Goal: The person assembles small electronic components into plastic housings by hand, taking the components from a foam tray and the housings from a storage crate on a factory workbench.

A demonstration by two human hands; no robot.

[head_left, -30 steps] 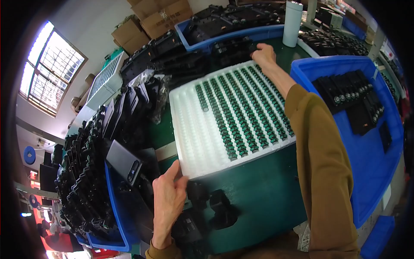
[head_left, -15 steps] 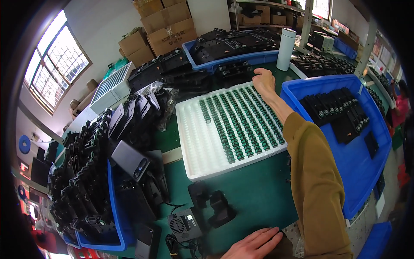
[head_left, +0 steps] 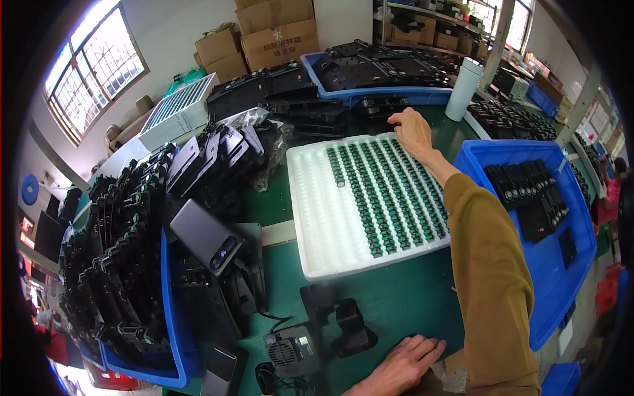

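Observation:
A white foam tray (head_left: 333,231) lies on the green tabletop, with rows of small green and black parts (head_left: 389,198) on its right side. At its far right corner is my right hand (head_left: 415,135), fingers bent toward the tray's rim and a black part (head_left: 380,105) just beyond. Whatever those fingers may grip is hidden. My left hand (head_left: 411,360) rests low at the table's near edge, palm down, fingers loosely stretched and nothing seen in it. To its left stands a black bracket-like stand (head_left: 353,327) beside a grey device with a round grille (head_left: 294,350).
On the right sits a blue bin (head_left: 551,290) with black parts inside. Another blue bin (head_left: 173,317) at left is crammed with black parts, next to a grey power bank (head_left: 208,237). A white bottle (head_left: 464,89) and a blue tray (head_left: 350,96) of black panels stand behind.
The view has shifted, so the scene sits farther right and lower. My right hand stays at the tray's far corner. The fingers of my left hand have bent a little.

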